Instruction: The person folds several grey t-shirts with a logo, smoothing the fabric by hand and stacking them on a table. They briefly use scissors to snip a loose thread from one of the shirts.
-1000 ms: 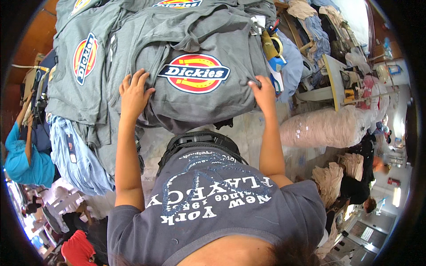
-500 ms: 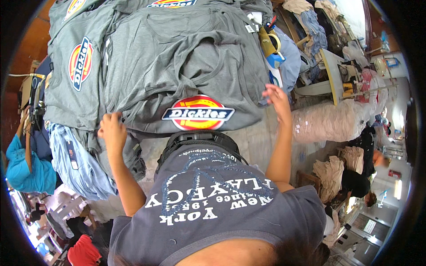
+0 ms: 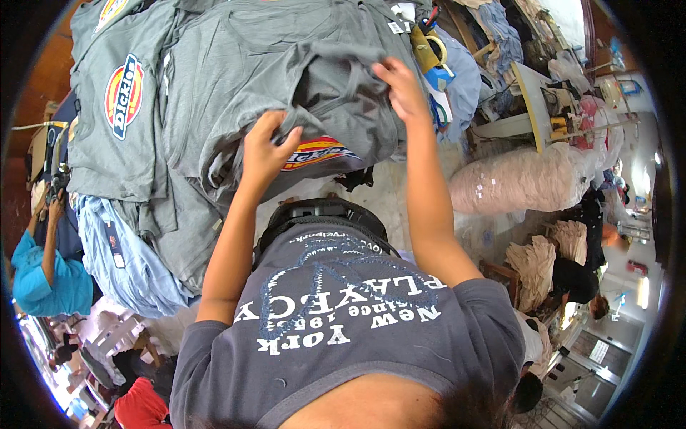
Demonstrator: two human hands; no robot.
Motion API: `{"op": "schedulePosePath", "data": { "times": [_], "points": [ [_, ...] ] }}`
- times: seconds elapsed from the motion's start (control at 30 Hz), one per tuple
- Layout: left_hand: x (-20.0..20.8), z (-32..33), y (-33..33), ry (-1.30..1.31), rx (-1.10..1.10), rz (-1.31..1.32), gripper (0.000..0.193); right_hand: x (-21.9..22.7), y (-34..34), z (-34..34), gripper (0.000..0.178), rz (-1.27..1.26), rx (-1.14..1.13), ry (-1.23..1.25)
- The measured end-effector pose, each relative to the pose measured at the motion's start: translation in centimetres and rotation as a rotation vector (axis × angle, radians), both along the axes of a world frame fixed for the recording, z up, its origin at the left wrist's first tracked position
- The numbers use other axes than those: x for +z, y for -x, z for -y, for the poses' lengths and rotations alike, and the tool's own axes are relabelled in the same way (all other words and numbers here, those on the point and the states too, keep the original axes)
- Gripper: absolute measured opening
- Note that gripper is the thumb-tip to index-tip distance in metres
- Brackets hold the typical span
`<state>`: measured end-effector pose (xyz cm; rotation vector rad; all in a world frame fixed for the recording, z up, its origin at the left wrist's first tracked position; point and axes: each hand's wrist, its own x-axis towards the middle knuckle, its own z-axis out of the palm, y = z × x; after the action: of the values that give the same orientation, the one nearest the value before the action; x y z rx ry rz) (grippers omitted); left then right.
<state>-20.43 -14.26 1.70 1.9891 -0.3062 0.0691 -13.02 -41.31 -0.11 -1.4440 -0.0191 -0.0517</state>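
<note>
A broad heap of grey T-shirts (image 3: 236, 64) covered the table from nine o'clock round to one o'clock, with a second grey shirt bearing a round printed badge (image 3: 123, 96) lying flat at ten o'clock. A bulging clear bag of pale garments (image 3: 518, 179) sat at three o'clock. The topmost grey T-shirt (image 3: 321, 93), half folded over itself, lay at twelve o'clock, its coloured badge partly tucked under. The left hand (image 3: 263, 151) had its fingers clamped on a bunched fold near the hem; the right hand (image 3: 401, 89) pinched the cloth at the shirt's far edge, fingers curled together on it. Pale blue garments (image 3: 128, 257) hung at eight o'clock. The fold looked uneven, so the slack cloth between the hands could likely crease or slide off the stack, dragging the shirt beneath askew.
</note>
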Motion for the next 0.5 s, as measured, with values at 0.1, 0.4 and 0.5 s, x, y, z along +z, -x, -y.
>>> {"op": "schedulePosePath", "data": {
  "times": [0.1,0.4,0.5],
  "points": [
    [-0.2,-3.1,3.1,0.291,-0.013,-0.271,0.021,0.4,8.0,3.3,0.031,-0.170,0.053,-0.564],
    [-9.4,-8.0,9.2,-0.858,0.115,-0.354,0.018,-10.8,25.3,4.1,0.015,-1.165,-0.118,-0.545],
    [-0.2,-4.9,7.3,-0.621,0.035,-0.268,0.027,-8.5,22.6,4.6,0.016,-0.898,-0.145,-0.651]
  ]
}}
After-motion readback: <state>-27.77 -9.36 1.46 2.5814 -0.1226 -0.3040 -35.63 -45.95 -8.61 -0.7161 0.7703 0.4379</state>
